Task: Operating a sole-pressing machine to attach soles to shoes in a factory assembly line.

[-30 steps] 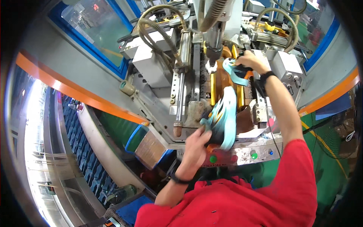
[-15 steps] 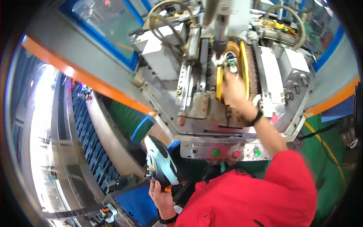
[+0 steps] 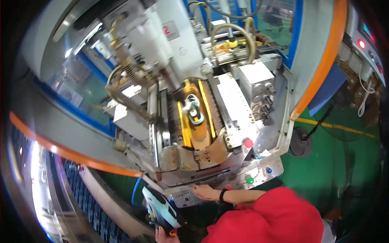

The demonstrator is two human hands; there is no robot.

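At the lower left, my left hand (image 3: 164,235) grips a light-blue, white and black sports shoe (image 3: 161,208) by its lower end, the fingers partly hidden. My right hand (image 3: 206,192) lies over the left part of the control panel (image 3: 269,165) on the machine's front, fingers stretched out and nothing visible in them. What is under its palm is hidden. Above, another shoe (image 3: 196,115), white, teal and black, sits in the machine's tan bed (image 3: 200,137), between two yellow strips (image 3: 207,109). Both hands are apart from that shoe.
A metal cylinder (image 3: 153,101) and hoses flank the bed's left side. A white block (image 3: 256,79) with knobs stands right. A green button (image 3: 250,180) shows on the panel. Orange-edged frame panels (image 3: 320,77) enclose both sides. A conveyor (image 3: 91,198) runs at the left.
My right hand has left the shoe in the machine bed and come down to the front panel. My left hand still holds its shoe. The view has swung to the right.
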